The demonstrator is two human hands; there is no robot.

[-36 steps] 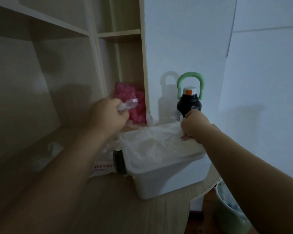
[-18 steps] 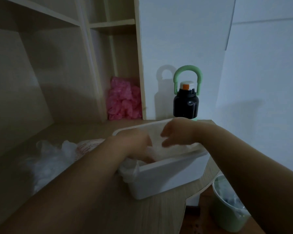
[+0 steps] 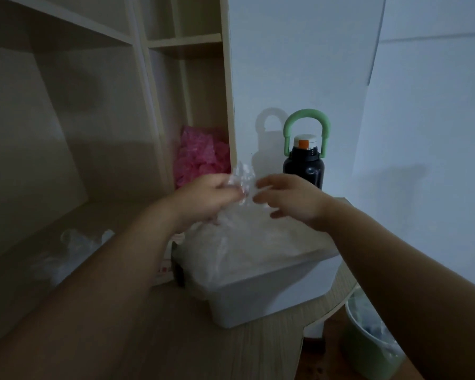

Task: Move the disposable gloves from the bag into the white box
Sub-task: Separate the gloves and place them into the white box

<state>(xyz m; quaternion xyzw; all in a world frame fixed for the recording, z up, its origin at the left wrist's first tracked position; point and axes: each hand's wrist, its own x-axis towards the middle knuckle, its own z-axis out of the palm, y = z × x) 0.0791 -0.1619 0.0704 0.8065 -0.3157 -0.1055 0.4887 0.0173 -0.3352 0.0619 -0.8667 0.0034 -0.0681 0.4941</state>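
Observation:
A white box [image 3: 261, 300] stands on the wooden desk, heaped with clear disposable gloves [image 3: 258, 242]. Above it my left hand [image 3: 206, 198] grips a crumpled bunch of clear glove film [image 3: 242, 178], which trails down into the box. My right hand [image 3: 288, 200] hovers just right of that bunch with fingers loosely spread, its fingertips near or touching the film. A clear plastic bag [image 3: 66, 250] with red print lies crumpled on the desk to the left of the box, partly hidden by my left arm.
A dark bottle [image 3: 303, 165] with a green handle stands behind the box against the white wall. Pink crumpled plastic [image 3: 200, 157] fills a shelf niche. A green bin [image 3: 368, 344] sits on the floor beyond the desk's rounded edge [image 3: 337, 305].
Both hands rose out of the box. My left hand lifted a bunch of glove film up above it, and my right hand came up beside it.

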